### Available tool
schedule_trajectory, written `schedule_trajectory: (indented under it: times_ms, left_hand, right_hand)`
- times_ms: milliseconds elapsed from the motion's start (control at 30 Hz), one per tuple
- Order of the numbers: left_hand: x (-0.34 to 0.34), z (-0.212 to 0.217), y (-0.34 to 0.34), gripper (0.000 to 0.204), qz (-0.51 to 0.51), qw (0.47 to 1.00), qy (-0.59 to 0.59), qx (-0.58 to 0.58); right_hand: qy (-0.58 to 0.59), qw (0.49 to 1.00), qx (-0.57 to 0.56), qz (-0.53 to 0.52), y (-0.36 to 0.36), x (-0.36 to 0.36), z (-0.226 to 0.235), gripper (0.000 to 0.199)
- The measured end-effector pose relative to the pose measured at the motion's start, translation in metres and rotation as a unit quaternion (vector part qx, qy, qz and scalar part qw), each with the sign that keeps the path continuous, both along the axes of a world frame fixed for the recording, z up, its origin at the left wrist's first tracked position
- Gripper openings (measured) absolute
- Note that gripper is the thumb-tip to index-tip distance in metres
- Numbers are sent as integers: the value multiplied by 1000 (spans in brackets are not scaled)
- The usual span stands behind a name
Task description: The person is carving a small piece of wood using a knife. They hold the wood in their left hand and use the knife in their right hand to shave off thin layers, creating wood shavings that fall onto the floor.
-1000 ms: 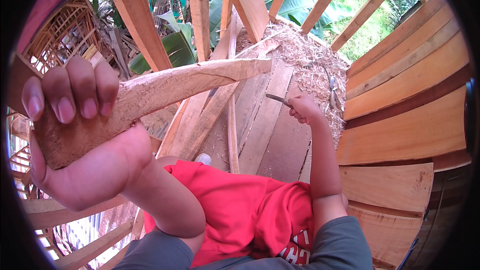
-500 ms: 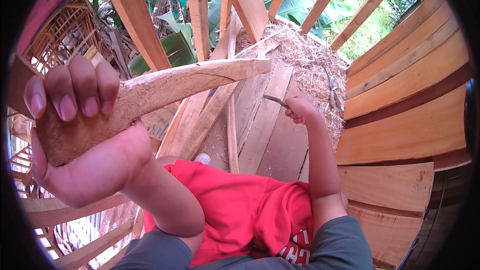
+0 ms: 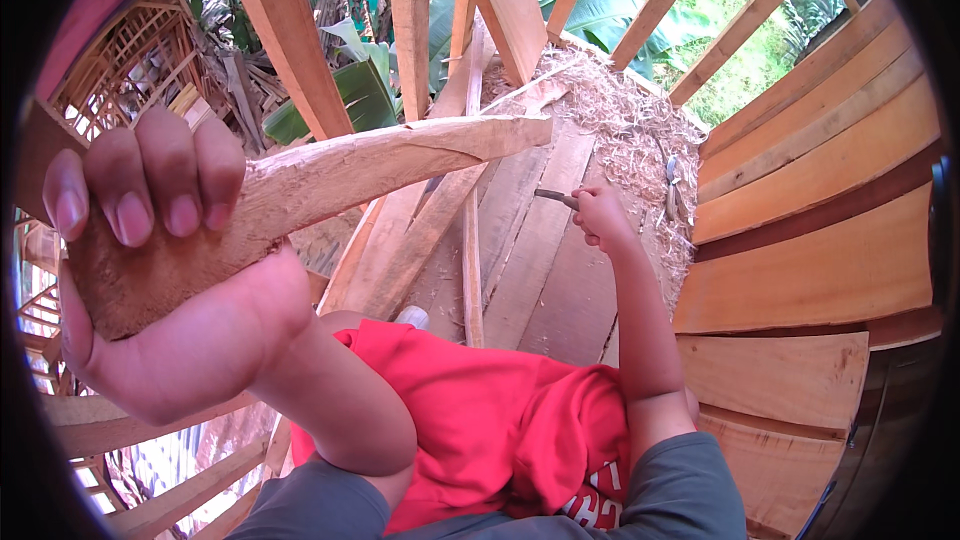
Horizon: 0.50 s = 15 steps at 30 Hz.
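Note:
My left hand point(image 3: 205, 335) is raised close at the left, its fingers wrapped round the thick end of a rough, curved piece of wood point(image 3: 390, 162). The wood's narrower end points right, over the floor. Out in front on the right, my right hand point(image 3: 603, 217) is closed on a dark narrow tool point(image 3: 554, 198). Only a short, slightly bent length of the tool sticks out to the left of the fist; the rest is hidden, and its kind does not show. Wood and tool are apart in the picture.
Wood shavings point(image 3: 630, 105) cover the far part of the plank floor point(image 3: 520, 260). Upright timbers point(image 3: 410, 30) stand ahead, and wide boards point(image 3: 810, 265) line the right. Long strips point(image 3: 472, 270) lean near my knees. A metal tool point(image 3: 672, 175) lies among the shavings.
The view has shifted slightly, so the surroundings sit a little farther right. Both hands keep their grips, and the wood and the dark tool hold nearly the same positions.

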<state>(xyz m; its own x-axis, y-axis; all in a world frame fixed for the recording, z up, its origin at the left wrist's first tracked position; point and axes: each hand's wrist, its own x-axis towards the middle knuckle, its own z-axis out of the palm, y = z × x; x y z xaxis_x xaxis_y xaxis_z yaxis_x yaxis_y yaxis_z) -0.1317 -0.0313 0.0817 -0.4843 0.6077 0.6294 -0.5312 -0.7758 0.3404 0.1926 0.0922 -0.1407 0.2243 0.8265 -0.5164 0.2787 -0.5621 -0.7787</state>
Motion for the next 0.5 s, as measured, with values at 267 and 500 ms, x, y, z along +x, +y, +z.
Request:
schedule_trajectory:
  times_ms: [267,500]
  left_hand:
    - [-6,-2,0,21,44,999,-7,-19]
    - [-3,0,-1,23,-1,1000,-4,4]
  right_hand:
    - [-159,964,210,22,-6,-5,54,35]
    - [-290,890,104,338,-1,27,-53,26]
